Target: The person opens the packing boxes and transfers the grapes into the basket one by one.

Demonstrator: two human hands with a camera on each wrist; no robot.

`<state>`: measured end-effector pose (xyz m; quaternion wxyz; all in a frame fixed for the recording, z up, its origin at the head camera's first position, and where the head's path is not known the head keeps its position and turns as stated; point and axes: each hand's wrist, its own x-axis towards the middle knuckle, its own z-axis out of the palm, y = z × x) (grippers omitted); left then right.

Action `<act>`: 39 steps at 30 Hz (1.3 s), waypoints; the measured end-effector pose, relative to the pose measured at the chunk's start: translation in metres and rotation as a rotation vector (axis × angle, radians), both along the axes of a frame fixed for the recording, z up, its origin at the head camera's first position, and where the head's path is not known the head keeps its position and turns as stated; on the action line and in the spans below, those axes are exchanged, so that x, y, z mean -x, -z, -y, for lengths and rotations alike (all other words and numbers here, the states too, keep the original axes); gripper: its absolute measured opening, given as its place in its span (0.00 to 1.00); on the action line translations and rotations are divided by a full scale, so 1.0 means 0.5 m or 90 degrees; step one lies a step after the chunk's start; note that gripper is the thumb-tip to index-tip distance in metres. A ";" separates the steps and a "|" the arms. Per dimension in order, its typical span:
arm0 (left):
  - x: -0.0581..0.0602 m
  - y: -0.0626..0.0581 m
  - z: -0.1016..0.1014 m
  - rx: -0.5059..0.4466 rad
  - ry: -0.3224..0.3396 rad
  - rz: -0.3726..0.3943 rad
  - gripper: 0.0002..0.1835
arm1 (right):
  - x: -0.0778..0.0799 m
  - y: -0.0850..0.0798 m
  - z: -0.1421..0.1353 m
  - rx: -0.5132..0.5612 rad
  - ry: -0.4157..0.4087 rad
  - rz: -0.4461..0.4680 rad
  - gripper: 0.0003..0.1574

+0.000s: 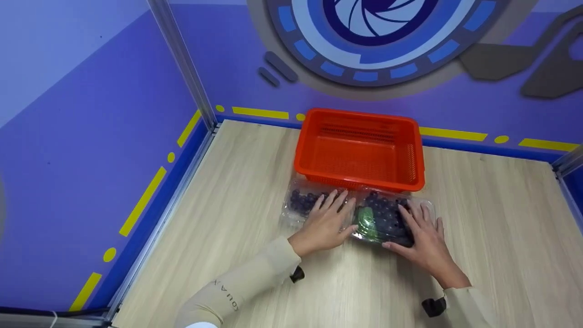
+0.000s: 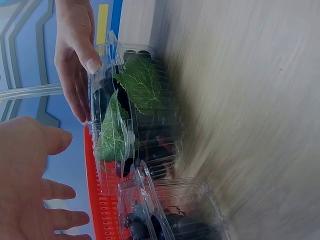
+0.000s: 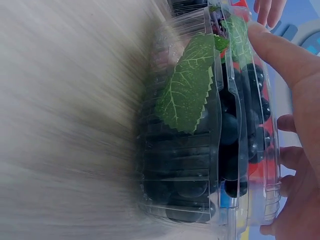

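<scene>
Two clear plastic boxes of dark grapes sit side by side on the table. My left hand (image 1: 325, 225) hovers over the left box (image 1: 296, 216), fingers spread; the left wrist view shows a gap between palm and lid. On the lid of the right box (image 1: 382, 216) rests my right hand (image 1: 426, 243), its fingers lying loosely across the top and the thumb by the near edge. Green leaves (image 3: 187, 87) show through that box's side, among the grapes (image 3: 230, 127). Both lids look closed.
Right behind the boxes stands an orange-red plastic basket (image 1: 360, 180) with perforated sides and nothing visible inside. The wood-grain table (image 1: 227, 205) extends to both sides, up to a printed back wall (image 1: 227, 59) and a left panel (image 1: 114, 150).
</scene>
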<state>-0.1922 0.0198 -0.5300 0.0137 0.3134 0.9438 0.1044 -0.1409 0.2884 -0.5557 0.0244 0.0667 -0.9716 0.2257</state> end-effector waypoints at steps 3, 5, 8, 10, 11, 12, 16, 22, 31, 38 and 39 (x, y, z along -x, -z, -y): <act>-0.002 0.000 0.000 -0.004 0.002 0.003 0.37 | 0.000 0.003 0.000 0.002 0.000 -0.002 0.67; -0.003 -0.001 -0.001 -0.010 0.004 0.010 0.37 | 0.001 0.006 0.000 0.000 -0.001 -0.004 0.67; -0.005 -0.002 -0.002 -0.018 0.008 0.017 0.37 | 0.001 0.009 0.000 -0.003 -0.001 -0.009 0.67; -0.006 -0.003 -0.003 -0.019 0.009 0.016 0.37 | 0.001 0.010 0.001 -0.008 0.000 -0.007 0.67; -0.007 -0.003 -0.003 -0.020 0.009 0.015 0.37 | 0.002 0.012 0.000 -0.011 0.001 -0.006 0.66; -0.008 -0.004 -0.003 -0.021 0.009 0.014 0.36 | 0.002 0.012 0.000 -0.012 0.002 -0.005 0.66; -0.009 -0.002 -0.004 -0.022 0.011 0.007 0.36 | 0.002 0.015 0.000 -0.024 0.006 -0.006 0.65; -0.011 0.003 -0.007 -0.030 0.015 -0.011 0.34 | 0.000 0.019 0.000 -0.032 0.009 -0.013 0.64; -0.016 0.004 -0.011 -0.038 0.022 -0.019 0.33 | -0.003 0.022 0.001 -0.034 0.016 -0.011 0.62; -0.017 0.004 -0.010 -0.052 0.018 -0.002 0.32 | -0.005 0.026 0.001 -0.026 0.019 -0.025 0.60; -0.017 0.004 -0.010 -0.053 0.018 0.001 0.32 | -0.006 0.027 0.001 -0.025 0.018 -0.028 0.60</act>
